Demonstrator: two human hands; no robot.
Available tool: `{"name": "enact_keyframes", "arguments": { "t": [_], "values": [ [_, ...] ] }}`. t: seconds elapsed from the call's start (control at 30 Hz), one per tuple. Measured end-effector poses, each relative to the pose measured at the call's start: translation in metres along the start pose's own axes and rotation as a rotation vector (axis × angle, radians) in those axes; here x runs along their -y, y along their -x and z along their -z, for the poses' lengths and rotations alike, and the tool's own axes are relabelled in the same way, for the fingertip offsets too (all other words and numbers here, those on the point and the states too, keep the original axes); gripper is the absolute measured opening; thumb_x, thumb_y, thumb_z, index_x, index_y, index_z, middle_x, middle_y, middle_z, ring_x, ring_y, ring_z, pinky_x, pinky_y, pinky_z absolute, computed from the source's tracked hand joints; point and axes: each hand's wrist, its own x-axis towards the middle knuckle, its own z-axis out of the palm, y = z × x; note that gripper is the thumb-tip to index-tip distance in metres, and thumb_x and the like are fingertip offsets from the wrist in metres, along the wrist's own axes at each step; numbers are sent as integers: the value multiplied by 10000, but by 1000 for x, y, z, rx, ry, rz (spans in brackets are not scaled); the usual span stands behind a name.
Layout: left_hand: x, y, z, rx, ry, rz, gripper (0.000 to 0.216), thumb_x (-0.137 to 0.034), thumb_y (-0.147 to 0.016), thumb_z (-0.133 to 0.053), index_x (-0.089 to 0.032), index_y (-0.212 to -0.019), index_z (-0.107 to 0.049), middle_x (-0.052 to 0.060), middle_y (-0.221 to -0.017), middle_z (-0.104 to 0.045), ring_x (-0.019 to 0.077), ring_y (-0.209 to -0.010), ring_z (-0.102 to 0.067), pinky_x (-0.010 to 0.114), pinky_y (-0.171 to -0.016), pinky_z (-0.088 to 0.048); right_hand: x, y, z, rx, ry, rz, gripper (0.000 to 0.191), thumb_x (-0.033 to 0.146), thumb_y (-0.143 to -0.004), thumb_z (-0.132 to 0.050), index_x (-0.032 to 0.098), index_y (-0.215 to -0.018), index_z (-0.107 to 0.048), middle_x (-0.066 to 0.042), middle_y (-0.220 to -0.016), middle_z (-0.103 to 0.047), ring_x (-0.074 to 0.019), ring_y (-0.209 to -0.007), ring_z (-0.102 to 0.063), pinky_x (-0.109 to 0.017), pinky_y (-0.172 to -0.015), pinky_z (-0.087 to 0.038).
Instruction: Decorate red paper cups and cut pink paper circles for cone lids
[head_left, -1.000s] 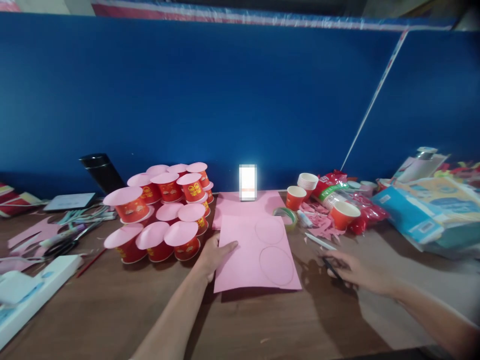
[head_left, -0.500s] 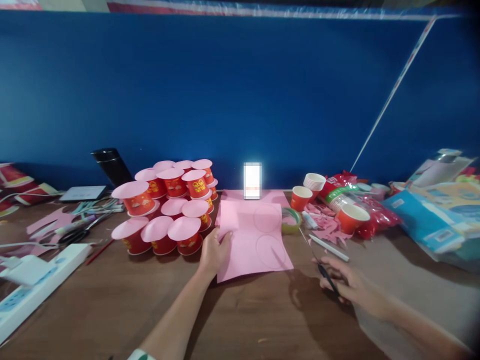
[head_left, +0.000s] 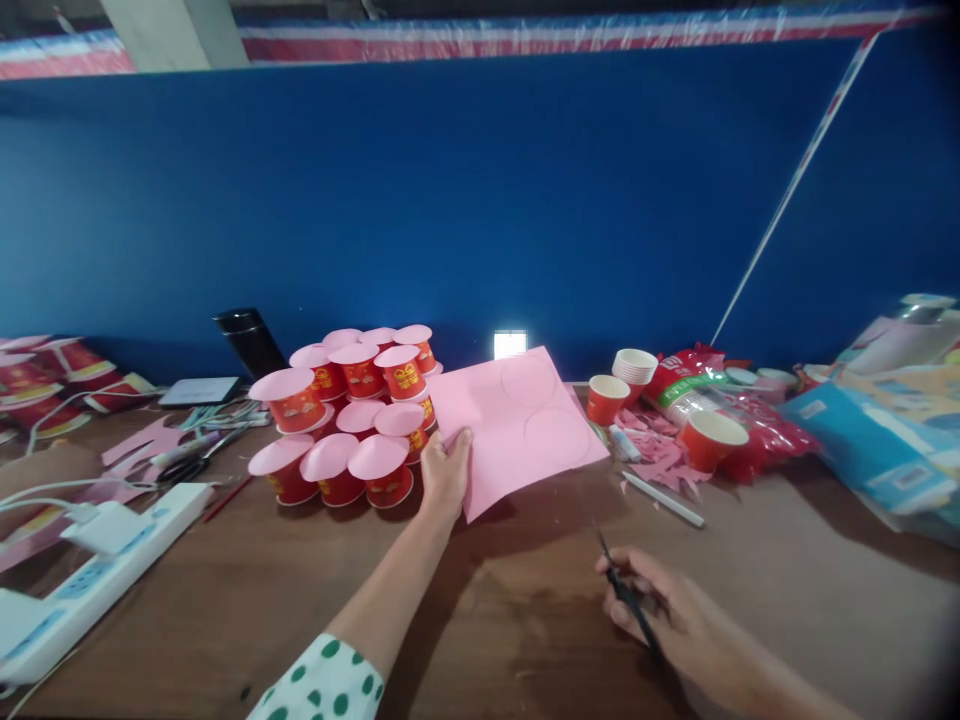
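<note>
My left hand grips the near left edge of a pink paper sheet and holds it tilted up off the wooden table. Two circles are drawn on the sheet. My right hand is closed round a pair of dark scissors, low over the table, right of and nearer than the sheet. Just left of my left hand stands a cluster of red paper cups topped with pink discs.
Loose red cups, a cup stack, pink scraps and a white pen lie at the right. Blue packets sit far right. A white power strip and tools lie left. A blue wall backs the table.
My left hand lifted the pink sheet off the table and tilted it up. My right hand took the scissors and drew them nearer and leftward.
</note>
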Motion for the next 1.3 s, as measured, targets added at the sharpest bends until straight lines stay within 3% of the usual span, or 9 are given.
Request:
{"name": "enact_keyframes", "arguments": {
  "t": [0.13,0.3,0.5,0.67,0.93,1.3],
  "values": [
    [12,8,-8,-45,88,53,328,-391,-713,-669,-129,-906,-624,75,-870,-692,171,-755,-632,283,-686,-494,8,5,-6,20,88,-61,343,428,-858,-532,220,-1128,-493,-24,-880,-623,-152,-801,-592,-242,-703,-458],
    [13,9,-2,14,183,50,326,-398,-717,-674,-139,-908,-620,56,-850,-691,161,-735,-630,287,-686,-500,13,5,-11,64,183,-67,322,387,-829,-579,220,-1103,-545,-7,-851,-609,-142,-773,-559,-234,-690,-438],
    [9,5,6,4,155,24,333,-394,-707,-688,-127,-896,-628,64,-845,-691,170,-762,-633,305,-733,-500,18,-12,-19,79,-29,-55,353,424,-825,-589,187,-1082,-535,-11,-857,-542,-143,-805,-508,-255,-733,-422],
    [7,7,6,5,153,31,325,-402,-702,-691,-135,-873,-619,53,-828,-689,165,-748,-629,298,-714,-499,18,-26,-18,90,-136,-59,437,498,-806,-602,177,-1088,-510,12,-775,-493,-111,-699,-452,-235,-631,-382],
    [4,12,6,62,104,32,336,-424,-716,-675,-134,-874,-612,46,-799,-686,161,-709,-624,282,-667,-489,17,-39,-17,73,-171,-12,461,516,-784,-624,183,-1086,-520,16,-754,-496,-110,-672,-449,-230,-596,-365],
    [1,14,6,91,76,23,362,-410,-730,-666,-115,-935,-623,89,-912,-698,186,-814,-641,296,-741,-497,13,-45,-19,87,-244,-18,493,548,-775,-621,180,-1084,-509,30,-720,-472,-86,-608,-414,-214,-537,-331]
  ]
}}
